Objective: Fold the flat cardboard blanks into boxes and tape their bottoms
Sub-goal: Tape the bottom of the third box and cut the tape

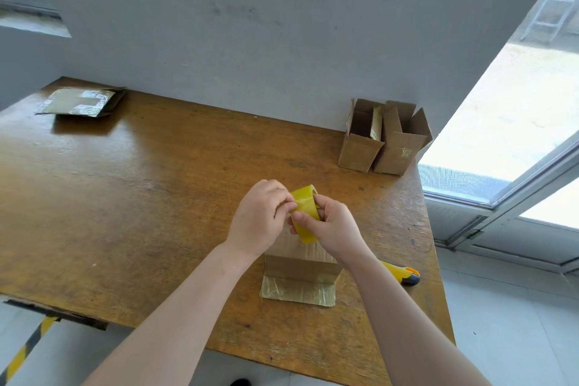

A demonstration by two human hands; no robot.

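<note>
Far to the left of the hands and well beyond them, a flattened blank [80, 101] lies on the wooden surface [141, 197] close to the wall. It is brown cardboard with shiny strips of tape crossing its top face, and its right edge gapes a little.

The left hand [260, 219] has its fingers curled, the tips pinching at the left side of the tape roll [305, 213]. The roll is translucent yellow and is held up on edge between both hands. The right hand [332, 226] grips it from the other side, thumb laid across the yellow band and fingers wrapped behind.

Directly beneath the hands a brown box [297, 263] rests on the surface, most of it hidden by the wrists. Its near wall shows plain corrugated card, and from its base a flap [297, 290] lies flat toward the person, covered in glossy, wrinkled tape.

Just right of the right wrist a yellow knife [402, 273] with a dark tip pokes out from under the forearm.

Beyond the right hand, at the far right corner by the wall, the left open box [360, 141] and the right open box [399, 144] stand upright, touching side by side, top flaps raised.
</note>
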